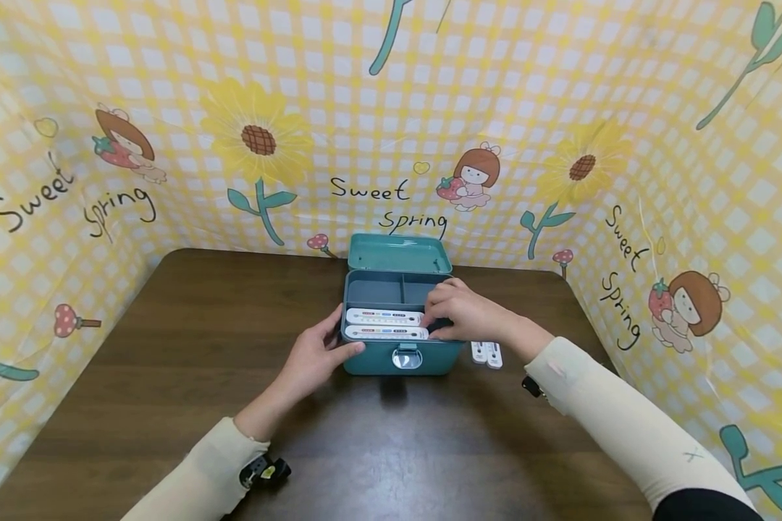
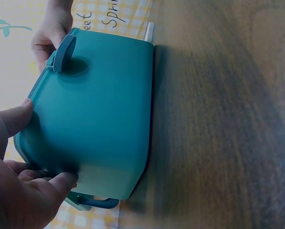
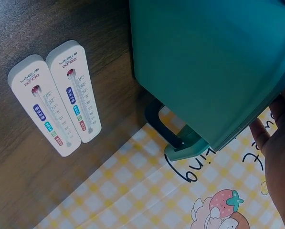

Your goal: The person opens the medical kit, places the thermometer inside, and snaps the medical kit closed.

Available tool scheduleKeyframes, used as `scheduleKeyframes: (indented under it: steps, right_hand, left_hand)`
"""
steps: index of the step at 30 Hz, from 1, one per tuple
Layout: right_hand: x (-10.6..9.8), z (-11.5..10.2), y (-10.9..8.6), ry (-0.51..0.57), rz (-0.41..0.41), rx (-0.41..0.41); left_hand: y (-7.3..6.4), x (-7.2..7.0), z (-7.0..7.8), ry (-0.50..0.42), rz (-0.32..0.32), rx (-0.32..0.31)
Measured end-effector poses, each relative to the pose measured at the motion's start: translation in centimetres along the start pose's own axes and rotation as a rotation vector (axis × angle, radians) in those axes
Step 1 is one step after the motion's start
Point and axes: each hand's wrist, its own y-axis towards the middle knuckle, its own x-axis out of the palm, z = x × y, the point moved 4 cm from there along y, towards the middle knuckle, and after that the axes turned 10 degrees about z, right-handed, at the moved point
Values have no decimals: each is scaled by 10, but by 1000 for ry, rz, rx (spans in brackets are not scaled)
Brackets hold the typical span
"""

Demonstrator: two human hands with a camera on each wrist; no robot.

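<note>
A teal plastic box [image 1: 365,359] stands on the table with its lid [image 1: 400,253] tipped back. My left hand [image 1: 313,354] grips its left front corner, thumb at the front rim and fingers along the side. Two white thermometers lie lengthwise in the front compartment: a back one [image 1: 384,317] and a front one [image 1: 384,333]. My right hand [image 1: 465,312] reaches over the right wall, its curled fingers at the right end of the back thermometer; the fingertips are partly hidden. In the left wrist view, the front latch [image 2: 65,53] sticks out from the box.
Two more white thermometers, one [image 3: 44,105] beside another [image 3: 75,90], lie on the brown table [image 1: 189,362] right of the box. A grey divided tray [image 1: 373,286] fills the box's back part. Yellow checked cloth [image 1: 339,108] walls the table's back and sides.
</note>
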Motion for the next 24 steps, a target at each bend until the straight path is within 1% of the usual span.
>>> scheduleKeyframes:
  steps: [6, 17, 24]
  right_hand:
    - [-1, 1, -1, 13, 14, 7]
    - [-2, -2, 0, 4, 39, -14]
    - [-4, -2, -1, 38, 57, 45]
  left_hand:
    - [1, 1, 1, 3, -6, 5]
    - [0, 0, 0, 19, -1, 4]
    - [0, 0, -1, 16, -3, -9]
